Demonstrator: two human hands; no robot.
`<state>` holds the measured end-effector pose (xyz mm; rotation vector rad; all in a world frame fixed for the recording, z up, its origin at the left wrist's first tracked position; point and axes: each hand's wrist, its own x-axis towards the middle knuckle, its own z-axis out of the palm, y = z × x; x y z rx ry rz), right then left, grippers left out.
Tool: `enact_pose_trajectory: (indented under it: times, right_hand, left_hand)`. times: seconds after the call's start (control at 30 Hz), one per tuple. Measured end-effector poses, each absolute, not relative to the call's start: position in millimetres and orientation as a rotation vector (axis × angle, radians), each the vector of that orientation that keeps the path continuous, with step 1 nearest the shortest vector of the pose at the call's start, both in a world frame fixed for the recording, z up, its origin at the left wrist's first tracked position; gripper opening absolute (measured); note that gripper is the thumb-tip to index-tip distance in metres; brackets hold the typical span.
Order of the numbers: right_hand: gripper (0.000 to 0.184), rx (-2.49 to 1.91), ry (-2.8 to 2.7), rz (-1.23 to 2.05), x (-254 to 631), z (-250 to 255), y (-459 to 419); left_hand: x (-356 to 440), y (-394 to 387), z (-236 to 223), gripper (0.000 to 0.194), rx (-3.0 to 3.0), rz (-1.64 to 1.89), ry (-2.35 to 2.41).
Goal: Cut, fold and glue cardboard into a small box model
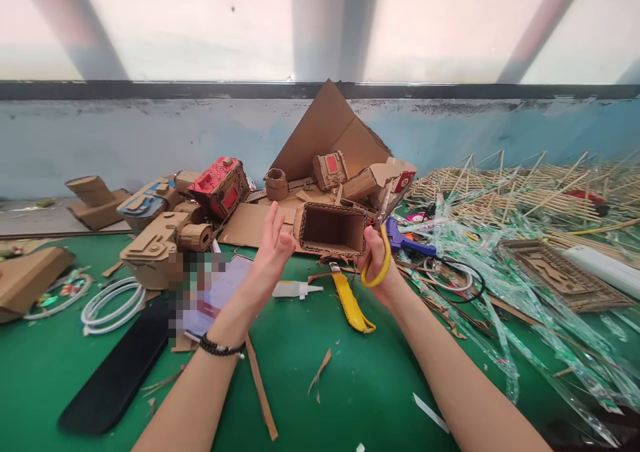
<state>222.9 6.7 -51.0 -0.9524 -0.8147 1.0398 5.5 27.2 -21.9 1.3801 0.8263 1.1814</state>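
An open-topped corrugated cardboard box [333, 229] is held up between my two hands, its opening facing me. My left hand [273, 249] touches the box's left side with fingers stretched out and apart. My right hand [377, 265] is closed round yellow-handled scissors [381, 255], whose blades point up past the box's right edge. Just below the box on the green mat [320, 379] lie a yellow utility knife [350, 302] and a small white glue bottle [295, 289].
Cardboard models [165, 229] and a large folded cardboard sheet [327, 129] crowd the back. A blue glue gun [407, 240], clear plastic strips [500, 292] and bamboo-stick frames [525, 189] fill the right. White tubing coils [113, 302] and a black board [117, 372] lie left.
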Motion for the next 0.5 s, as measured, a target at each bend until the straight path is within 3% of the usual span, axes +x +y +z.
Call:
enact_pose_trajectory:
  times: [0.13, 0.33, 0.5]
  right_hand:
    - [0.049, -0.974, -0.95, 1.038, 223.4, -62.8, 6.7]
    - [0.047, -1.019, -1.056, 1.013, 226.7, -72.8, 10.6]
    - [0.046, -1.01, -1.035, 1.011, 221.5, -71.3, 8.8]
  left_hand:
    - [-6.6, 30.1, -22.4, 0.121, 1.265, 1.074, 0.75]
    - [-7.0, 25.8, -18.2, 0.103, 1.19, 1.066, 0.812]
    - [0.7, 30.4, -24.6, 0.105, 1.183, 1.168, 0.864]
